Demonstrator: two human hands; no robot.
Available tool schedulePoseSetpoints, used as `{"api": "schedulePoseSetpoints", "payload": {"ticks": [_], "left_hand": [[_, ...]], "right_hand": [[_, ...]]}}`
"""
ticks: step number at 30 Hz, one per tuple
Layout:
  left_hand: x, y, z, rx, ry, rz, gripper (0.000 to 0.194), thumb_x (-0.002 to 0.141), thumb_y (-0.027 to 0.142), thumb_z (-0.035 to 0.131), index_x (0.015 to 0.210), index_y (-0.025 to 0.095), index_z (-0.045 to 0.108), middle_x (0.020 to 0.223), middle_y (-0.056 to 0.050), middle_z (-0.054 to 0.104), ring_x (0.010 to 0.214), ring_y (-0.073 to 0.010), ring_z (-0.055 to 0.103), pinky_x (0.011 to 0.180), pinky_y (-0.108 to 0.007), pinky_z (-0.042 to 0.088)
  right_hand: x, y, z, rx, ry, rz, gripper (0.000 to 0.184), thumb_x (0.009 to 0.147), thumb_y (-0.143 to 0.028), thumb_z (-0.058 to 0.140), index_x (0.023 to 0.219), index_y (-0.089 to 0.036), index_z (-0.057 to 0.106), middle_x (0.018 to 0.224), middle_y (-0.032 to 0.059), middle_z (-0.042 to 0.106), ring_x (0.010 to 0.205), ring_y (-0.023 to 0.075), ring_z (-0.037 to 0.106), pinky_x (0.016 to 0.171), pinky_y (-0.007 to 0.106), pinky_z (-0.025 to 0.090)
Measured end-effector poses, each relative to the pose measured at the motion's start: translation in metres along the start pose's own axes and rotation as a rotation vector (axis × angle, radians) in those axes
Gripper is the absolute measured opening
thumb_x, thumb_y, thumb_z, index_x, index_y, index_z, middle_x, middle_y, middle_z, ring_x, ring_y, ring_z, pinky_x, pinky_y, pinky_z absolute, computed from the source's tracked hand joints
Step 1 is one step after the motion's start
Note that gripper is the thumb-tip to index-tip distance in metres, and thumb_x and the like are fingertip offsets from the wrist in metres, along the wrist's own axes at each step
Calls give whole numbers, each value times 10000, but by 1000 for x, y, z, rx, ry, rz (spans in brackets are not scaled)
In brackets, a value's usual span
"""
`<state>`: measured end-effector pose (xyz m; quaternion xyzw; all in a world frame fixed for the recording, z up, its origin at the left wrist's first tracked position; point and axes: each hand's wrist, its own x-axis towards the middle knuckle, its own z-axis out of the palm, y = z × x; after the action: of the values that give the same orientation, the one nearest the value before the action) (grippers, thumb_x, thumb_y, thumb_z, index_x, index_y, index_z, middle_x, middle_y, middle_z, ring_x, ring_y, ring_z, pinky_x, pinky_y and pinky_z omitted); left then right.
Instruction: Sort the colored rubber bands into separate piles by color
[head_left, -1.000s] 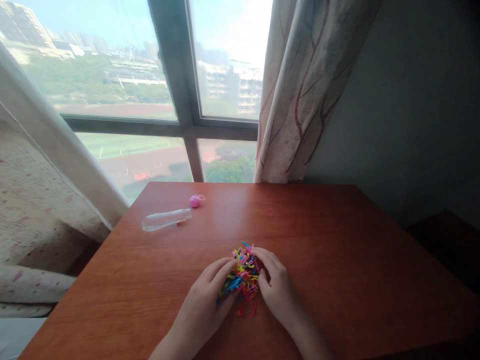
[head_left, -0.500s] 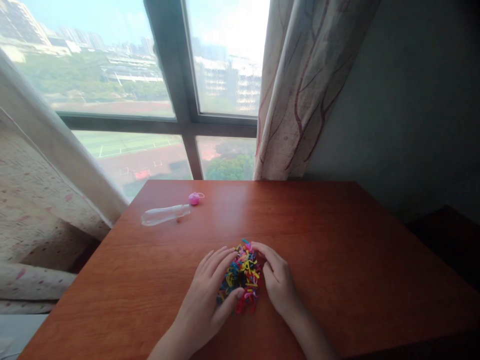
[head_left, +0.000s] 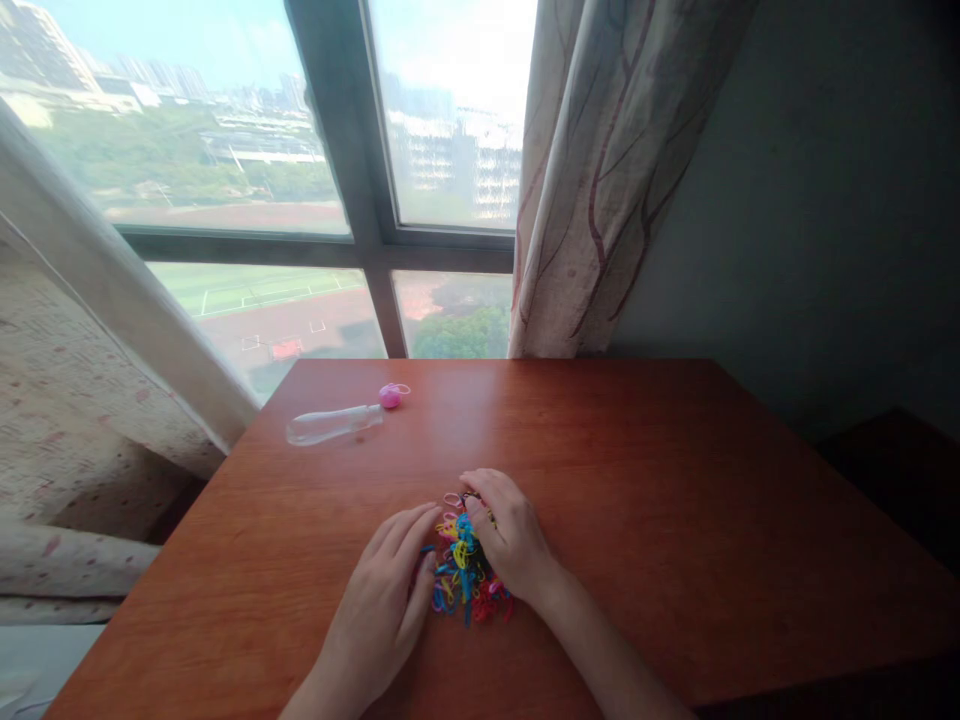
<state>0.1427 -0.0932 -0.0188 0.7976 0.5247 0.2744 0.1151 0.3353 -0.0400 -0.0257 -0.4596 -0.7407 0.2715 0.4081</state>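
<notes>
A heap of small coloured rubber bands lies on the wooden table near its front edge. My left hand rests flat against the heap's left side, fingers stretched out and together. My right hand lies over the heap's right and top part, fingers curled down onto the bands. Part of the heap is hidden under the right hand.
A clear plastic bottle lies on its side at the table's far left, with a pink cap just beyond its mouth. Behind the table are a window, curtains on both sides and a dark wall on the right.
Both hands have slid left with the heap. My right hand has moved from the heap's right side onto its top, covering more of the bands.
</notes>
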Motion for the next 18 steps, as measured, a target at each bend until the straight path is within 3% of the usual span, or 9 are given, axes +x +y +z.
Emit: {"api": "schedulePoseSetpoints", "payload": {"ticks": [8, 18], "left_hand": [[3, 3, -3, -92, 6, -50, 397, 950, 243, 448, 1342, 244, 513, 1314, -78, 607, 1217, -233, 563, 1028, -385, 496], [12, -5, 4, -99, -11, -126, 407, 957, 303, 427, 1329, 205, 558, 1412, -100, 556, 1310, -266, 509, 1097, -461, 431]], "right_hand": [[2, -10, -11, 248, -213, -44, 312, 979, -259, 442, 1199, -217, 658, 1144, 40, 706, 1074, 164, 642, 969, 290, 481], [5, 9, -19, 325, -63, 94, 374, 1014, -367, 400, 1110, -198, 719, 1100, 70, 726, 1032, 197, 667, 936, 326, 508]]}}
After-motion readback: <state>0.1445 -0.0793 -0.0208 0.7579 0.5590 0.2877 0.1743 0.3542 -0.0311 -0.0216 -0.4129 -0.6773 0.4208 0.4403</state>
